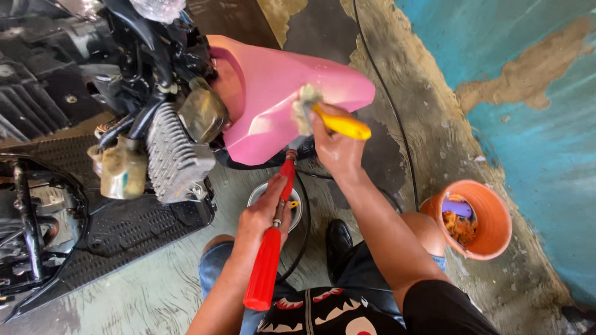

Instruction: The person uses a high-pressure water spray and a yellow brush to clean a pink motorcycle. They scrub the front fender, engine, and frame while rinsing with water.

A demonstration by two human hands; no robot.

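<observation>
Centre of frame, upper half: one pink scooter body panel (279, 93), still mounted on the stripped machine, with one soapy sponge on a yellow handle (338, 122) pressed against its lower edge. Right hand (335, 146) wrapped around that handle, fingers clamped tight on it. Just below, left hand (264, 214) closed around one red spray lance (268, 251), fingers shut on its grip, nozzle tip pointing up at the panel's underside. Beneath the lance, one small metal bowl (273, 201) on the wet concrete floor (143, 291).

Left of the panel: one finned engine cylinder (174, 155) with grimy covers beside it, and black ribbed footboard (124, 229) toward the lower left. Right side of the frame: one orange plastic bucket (493, 217) with rags and a purple item inside, near a peeling blue wall (546, 124). One black hose (388, 93) trailing up across the floor.

Likely risks: a jet fired this close to the scrubbing hand could hit the knuckles or splash back upward; water driven into the exposed engine and wiring nearby; soapy handle slipping; footing lost on the slick floor while crouched.
</observation>
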